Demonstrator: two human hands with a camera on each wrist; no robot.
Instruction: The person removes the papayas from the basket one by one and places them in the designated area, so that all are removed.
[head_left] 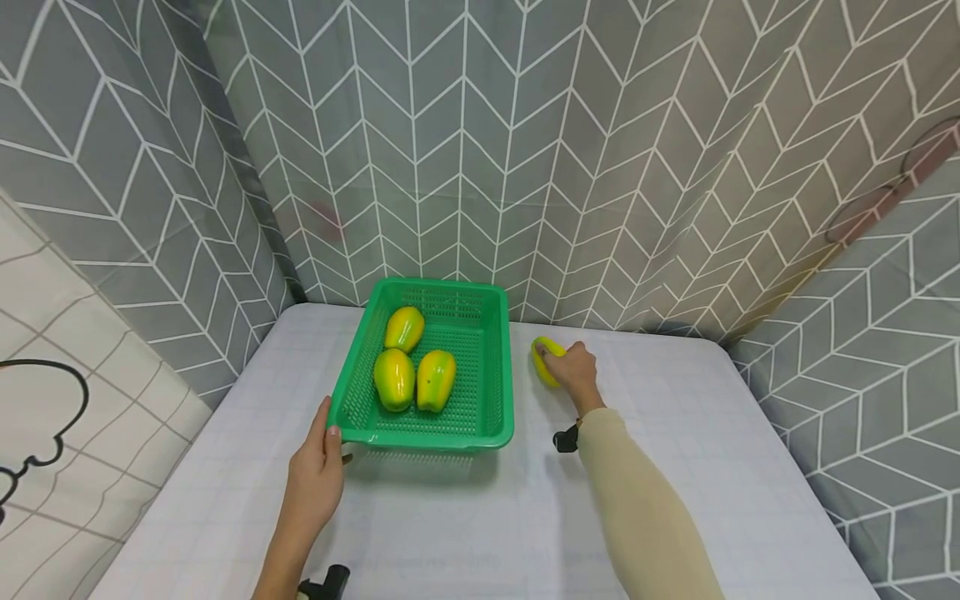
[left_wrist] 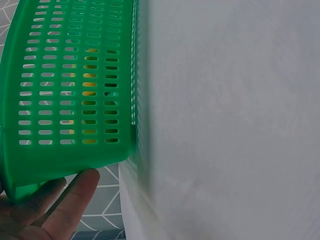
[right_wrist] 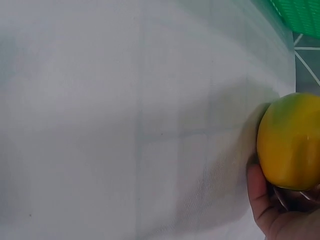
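A green plastic basket [head_left: 495, 417] with slotted walls sits on the table. My left hand [head_left: 318, 471] grips its near left corner, thumb over the rim; in the left wrist view, fingers [left_wrist: 75, 200] reach along the outside of the basket wall [left_wrist: 75, 155]. Three glossy yellow-green papayas lie inside, one papaya [head_left: 405, 328] toward the back and two side by side in front. Right of the basket, my right hand [head_left: 576, 375] holds another papaya [head_left: 543, 367] at the tabletop. Seen from the right wrist, that papaya [right_wrist: 292, 145] has fingers curled against its underside.
A white cloth covers the table [head_left: 465, 533]. Behind it hangs a grey curtain [head_left: 480, 167] with white chevron lines, and similar cloth stands on both sides. The table's back edge runs just behind the basket.
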